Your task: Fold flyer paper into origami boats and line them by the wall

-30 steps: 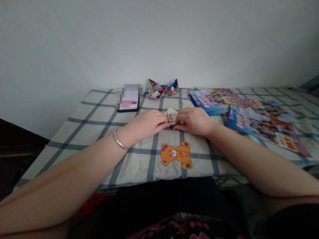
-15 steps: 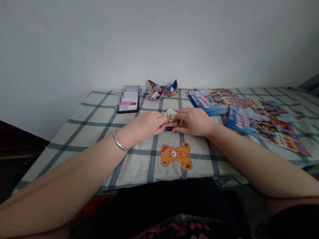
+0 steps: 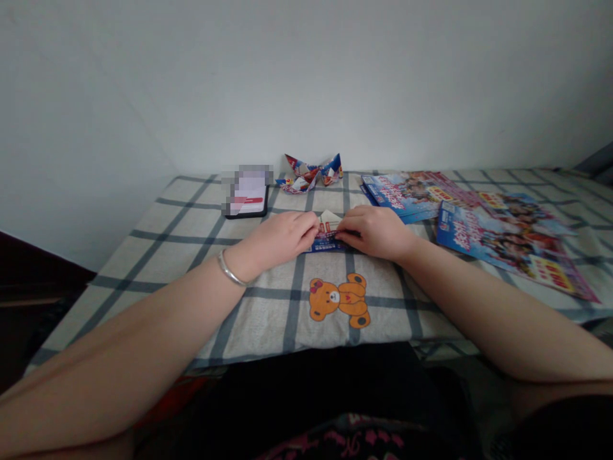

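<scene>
A folded paper sheet (image 3: 327, 245) lies on the checked tablecloth between my hands, its white pointed top facing the wall and its blue printed strip toward me. My left hand (image 3: 291, 233), with a silver bangle at the wrist, pinches the paper's left side. On the right side, my right hand (image 3: 373, 231) has thumb and fingers closed on the paper's edge. My fingers cover both ends of the sheet. Just beyond it stand folded paper boats (image 3: 311, 174) made of similar printed paper.
A phone (image 3: 251, 195) rests at the back left, partly blurred out. Printed flyers (image 3: 402, 195) lie in a pile at the back right, with another flyer (image 3: 507, 246) nearer me. The tablecloth (image 3: 268, 313) carries a bear picture (image 3: 338, 300). A wall (image 3: 306, 83) closes off the back.
The paper's near edge has been lifted and turned, so more of its blue printed side shows. My right fingers have drawn together and shifted slightly right; my left hand has barely moved.
</scene>
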### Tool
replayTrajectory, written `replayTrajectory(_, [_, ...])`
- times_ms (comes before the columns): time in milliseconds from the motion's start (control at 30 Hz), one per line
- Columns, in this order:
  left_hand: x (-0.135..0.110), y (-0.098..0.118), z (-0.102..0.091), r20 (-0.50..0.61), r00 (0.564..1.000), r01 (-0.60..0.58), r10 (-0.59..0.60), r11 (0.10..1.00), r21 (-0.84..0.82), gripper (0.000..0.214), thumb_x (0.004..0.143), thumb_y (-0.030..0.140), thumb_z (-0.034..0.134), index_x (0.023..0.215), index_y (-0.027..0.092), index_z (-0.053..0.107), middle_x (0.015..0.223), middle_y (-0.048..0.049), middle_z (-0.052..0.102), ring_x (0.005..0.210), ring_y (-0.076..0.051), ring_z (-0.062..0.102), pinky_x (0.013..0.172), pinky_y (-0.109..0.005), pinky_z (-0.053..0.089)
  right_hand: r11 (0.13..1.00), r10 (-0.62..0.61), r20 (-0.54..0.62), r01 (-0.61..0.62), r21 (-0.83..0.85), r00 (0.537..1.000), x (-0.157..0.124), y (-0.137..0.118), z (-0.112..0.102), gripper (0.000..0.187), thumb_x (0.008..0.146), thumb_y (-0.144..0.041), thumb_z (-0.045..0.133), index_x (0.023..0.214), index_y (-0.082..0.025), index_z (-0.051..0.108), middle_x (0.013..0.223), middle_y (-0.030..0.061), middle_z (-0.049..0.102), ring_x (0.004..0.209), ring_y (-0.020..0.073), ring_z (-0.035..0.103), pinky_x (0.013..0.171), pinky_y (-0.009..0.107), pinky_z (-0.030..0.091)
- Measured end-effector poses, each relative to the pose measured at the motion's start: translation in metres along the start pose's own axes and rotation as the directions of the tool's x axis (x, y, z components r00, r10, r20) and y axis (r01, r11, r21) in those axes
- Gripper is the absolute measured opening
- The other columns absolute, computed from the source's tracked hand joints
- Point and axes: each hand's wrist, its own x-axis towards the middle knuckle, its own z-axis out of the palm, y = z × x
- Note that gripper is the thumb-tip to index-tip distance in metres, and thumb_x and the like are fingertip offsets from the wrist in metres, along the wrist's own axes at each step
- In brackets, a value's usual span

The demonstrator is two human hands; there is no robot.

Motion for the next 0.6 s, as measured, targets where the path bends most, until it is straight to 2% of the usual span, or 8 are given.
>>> replayTrajectory(100, [-0.0003,0.0039,-0.0004,0.005,1.0,0.023,-0.023,0.999,-0.042,0.019,0.098,0.033,0.056,0.105,0.015,0.059,0.091,-0.0069,0.069,0.085,-0.021,0.067,0.074,-0.032,0.05,1.0,0.018,0.003,-0.018,-0.003,1.0,0.0005,-0.0005,-0.0001,0.024,0.098,-0.031,0.053,0.093,-0.018,0.073,0.089,0.0063,0.073,0.083,0.0199,0.063,0.067,0.031,0.037])
replayTrajectory(200, [0.0016,0.0082,0.0014,0.002,0.998,0.068,-0.068,0.997,-0.024,0.021,0.096,0.027,0.06,0.113,0.016,0.058,0.098,-0.0085,0.071,0.092,-0.022,0.068,0.079,-0.033,0.051,0.999,0.035,0.001,-0.035,0.007,0.999,0.0014,-0.0009,0.0002,0.024,0.098,-0.031,0.053,0.094,-0.018,0.074,0.09,0.0065,0.073,0.083,0.0198,0.063,0.067,0.031,0.037])
replayTrajectory(300, [0.0042,0.0103,0.0034,0.002,0.995,0.103,-0.103,0.994,-0.045,0.013,0.096,0.022,0.058,0.107,0.015,0.061,0.098,-0.0078,0.071,0.092,-0.022,0.067,0.081,-0.033,0.051,0.998,0.068,-0.002,-0.068,0.003,0.998,0.0028,-0.0022,0.0012,0.024,0.097,-0.032,0.053,0.092,-0.018,0.073,0.089,0.0067,0.073,0.083,0.0201,0.063,0.066,0.031,0.036])
replayTrajectory(433, [0.0066,0.01,0.0057,-0.002,0.986,0.163,-0.164,0.983,-0.087,0.009,0.095,0.022,0.06,0.101,0.016,0.063,0.095,-0.0061,0.07,0.091,-0.021,0.066,0.081,-0.034,0.05,0.983,0.181,0.002,-0.181,-0.025,0.983,0.0051,-0.0057,0.0026,0.025,0.096,-0.034,0.055,0.088,-0.018,0.073,0.084,0.0065,0.073,0.077,0.0196,0.061,0.062,0.031,0.033])
replayTrajectory(600, [0.0078,0.0093,0.0093,-0.019,0.972,0.228,-0.232,0.965,-0.127,0.004,0.093,0.019,0.063,0.094,0.015,0.063,0.089,-0.0047,0.067,0.084,-0.02,0.063,0.078,-0.032,0.048,0.964,0.266,-0.035,-0.265,0.027,0.963,0.0082,-0.008,0.0059,0.02,0.094,-0.032,0.059,0.09,-0.018,0.072,0.088,0.0056,0.072,0.078,0.018,0.061,0.065,0.03,0.034])
